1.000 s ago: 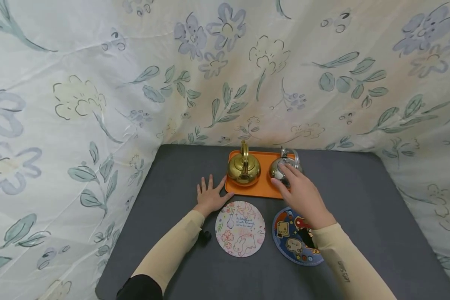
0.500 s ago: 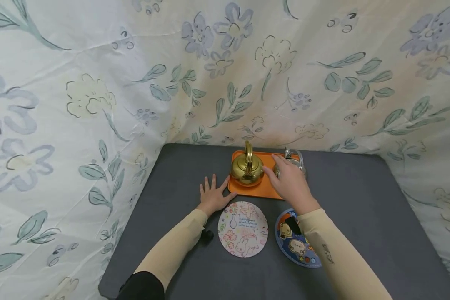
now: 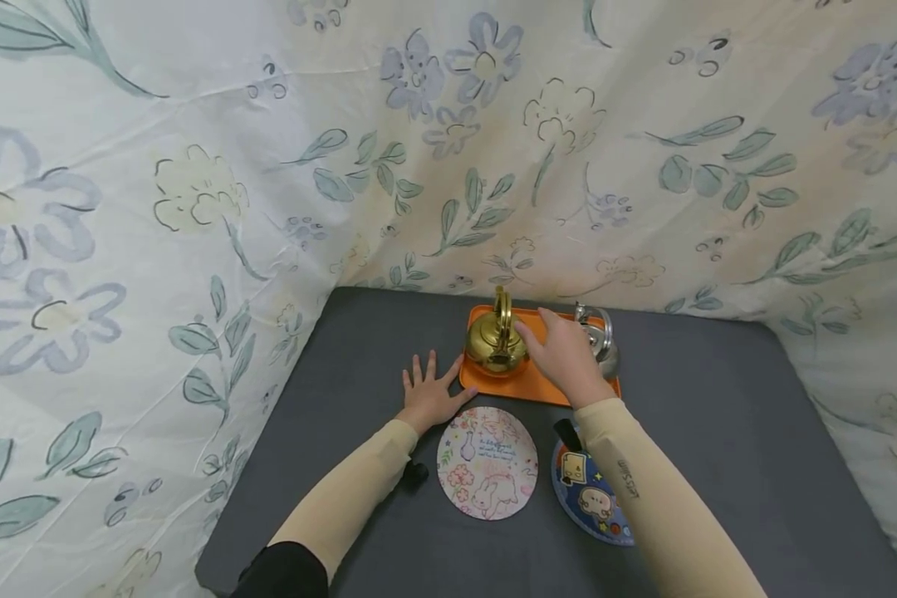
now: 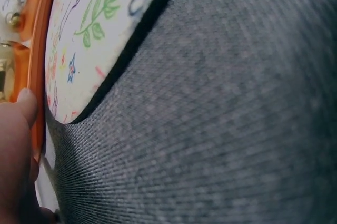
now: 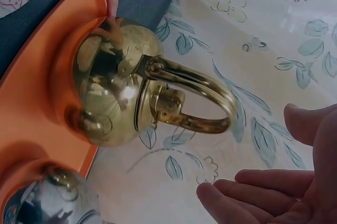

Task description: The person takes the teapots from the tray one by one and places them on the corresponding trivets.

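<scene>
An orange tray (image 3: 538,387) bears a gold kettle (image 3: 486,339) on its left and a silver kettle (image 3: 608,353) on its right. My left hand (image 3: 428,402) has its fingers spread at the tray's front left corner; the left wrist view shows the thumb (image 4: 27,105) against the rim. Above the tray my right hand (image 3: 564,353) reaches between the kettles, partly hiding the silver one. In the right wrist view, its thumb and fingers (image 5: 263,190) stand apart, holding nothing, with a gap to the gold kettle's upright handle (image 5: 210,87).
A round pink-and-white mat (image 3: 487,465) with a rabbit drawing lies before the tray. To its right is a round blue cartoon mat (image 3: 594,502), partly under my right forearm. The grey table (image 3: 389,332) meets a floral cloth (image 3: 478,166) at the back.
My right hand has moved left, from over the silver kettle towards the gold kettle's handle. My left hand stays at the tray corner. The head view has shifted slightly.
</scene>
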### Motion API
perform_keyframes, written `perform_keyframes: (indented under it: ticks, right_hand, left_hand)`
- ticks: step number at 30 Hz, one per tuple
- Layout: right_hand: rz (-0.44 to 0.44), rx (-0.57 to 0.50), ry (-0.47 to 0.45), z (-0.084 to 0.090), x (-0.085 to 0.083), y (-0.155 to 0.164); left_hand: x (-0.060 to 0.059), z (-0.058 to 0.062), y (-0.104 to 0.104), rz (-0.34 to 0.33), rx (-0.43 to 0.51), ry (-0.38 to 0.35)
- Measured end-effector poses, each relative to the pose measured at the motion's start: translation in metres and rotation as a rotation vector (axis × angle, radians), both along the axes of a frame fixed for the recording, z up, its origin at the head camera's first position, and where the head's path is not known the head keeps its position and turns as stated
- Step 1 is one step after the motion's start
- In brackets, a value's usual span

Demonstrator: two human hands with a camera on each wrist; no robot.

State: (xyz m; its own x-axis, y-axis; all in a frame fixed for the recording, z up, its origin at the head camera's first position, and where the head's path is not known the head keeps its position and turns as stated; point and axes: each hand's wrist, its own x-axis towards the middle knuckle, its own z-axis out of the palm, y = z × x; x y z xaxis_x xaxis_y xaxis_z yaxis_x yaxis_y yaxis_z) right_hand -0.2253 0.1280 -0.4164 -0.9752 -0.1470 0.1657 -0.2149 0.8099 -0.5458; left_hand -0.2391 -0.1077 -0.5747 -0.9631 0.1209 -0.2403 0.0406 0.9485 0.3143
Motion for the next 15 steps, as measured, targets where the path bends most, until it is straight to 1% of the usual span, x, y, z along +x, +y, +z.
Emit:
perform_keyframes:
  ticks: [5,12,15]
  right_hand:
    - [0.002,0.01,-0.024,-0.002,-0.011,-0.008]
    - [0.006,0.016,-0.018,-0.006,-0.023,-0.014]
    - [0.011,0.01,-0.048,-0.008,-0.028,-0.018]
  left_hand:
    - [-0.001,0.001,0.0,0.001,-0.019,-0.007]
    - [-0.002,0.002,0.003,0.0,-0.033,0.011]
    - [-0.001,0.002,0.002,-0.002,-0.039,0.014]
